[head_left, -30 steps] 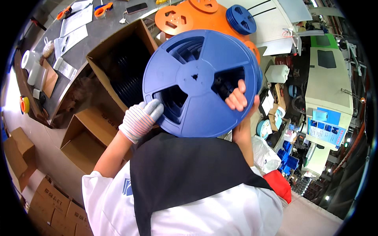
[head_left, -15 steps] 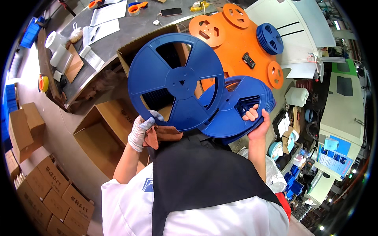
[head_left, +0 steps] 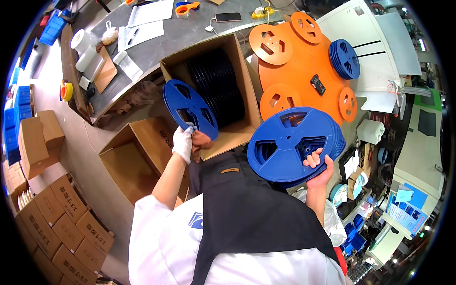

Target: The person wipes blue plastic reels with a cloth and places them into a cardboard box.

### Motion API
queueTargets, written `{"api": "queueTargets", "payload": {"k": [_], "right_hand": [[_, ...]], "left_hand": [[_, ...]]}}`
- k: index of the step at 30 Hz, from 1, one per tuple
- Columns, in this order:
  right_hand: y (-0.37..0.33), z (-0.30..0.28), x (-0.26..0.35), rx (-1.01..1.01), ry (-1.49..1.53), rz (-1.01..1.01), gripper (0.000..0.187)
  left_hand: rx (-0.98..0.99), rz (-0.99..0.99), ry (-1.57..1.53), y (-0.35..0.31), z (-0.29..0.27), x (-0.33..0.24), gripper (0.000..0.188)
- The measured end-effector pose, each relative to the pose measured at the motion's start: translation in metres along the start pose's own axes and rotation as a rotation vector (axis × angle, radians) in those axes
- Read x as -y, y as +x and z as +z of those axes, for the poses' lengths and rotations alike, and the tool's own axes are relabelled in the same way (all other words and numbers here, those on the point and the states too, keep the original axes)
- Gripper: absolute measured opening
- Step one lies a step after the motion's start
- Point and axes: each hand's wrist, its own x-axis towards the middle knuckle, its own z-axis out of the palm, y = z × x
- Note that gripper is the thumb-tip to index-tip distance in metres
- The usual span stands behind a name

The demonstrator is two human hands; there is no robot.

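Left hand: Gloved, the left hand (head_left: 183,142) pinches the lower rim of a single blue reel (head_left: 192,105) left of centre, a brown cloth (head_left: 201,141) bunched at the grip.
Right hand: Bare, the right hand (head_left: 318,168) clasps a stack of blue reels (head_left: 288,141) right of centre, fingers hooked through a window.
Open carton: The single reel tilts across the left side of a carton (head_left: 232,140) holding dark reels (head_left: 218,83); whether they touch cannot be told.
Good handling: The reel seems best kept clear of the cardboard edge, its face turned parallel to the rows inside if lowered, cloth tucked away from the slots.
Right-hand care: A firm hook and a level stack should keep loose reels from sliding apart.
Counter: Across the upper left, a grey counter (head_left: 190,35) carries papers (head_left: 142,33), a phone (head_left: 228,17) and an orange tape dispenser (head_left: 186,8).
Platform: At upper right, an orange platform (head_left: 301,61) bears orange reels (head_left: 270,43) and a black device (head_left: 317,85).
Room: Closed cartons (head_left: 66,223) fill the lower left; a pale machine (head_left: 418,147) lines the right.
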Motion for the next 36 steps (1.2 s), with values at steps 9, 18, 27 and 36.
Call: {"api": "queueTargets", "payload": {"k": [9, 18, 27, 36], "right_hand": [[-0.031, -0.008, -0.002, -0.14, -0.024, -0.087, 0.027], [-0.052, -0.01, -0.007, -0.242, -0.042, -0.185, 0.026], [-0.035, 0.013, 0.002, 0.004, -0.045, -0.192, 0.025], [0.005, 0.041, 0.012, 0.47, 0.245, -0.114, 0.028]], "left_hand": [[-0.16, 0.044, 0.265, 0.113, 0.039, 0.023, 0.015], [-0.083, -0.113, 0.192, 0.148, 0.048, 0.056, 0.025], [0.157, -0.243, 0.466, 0.073, 0.025, 0.083, 0.054], [0.723, 1.4, 1.349, -0.061, 0.079, -0.072, 0.062]]}}
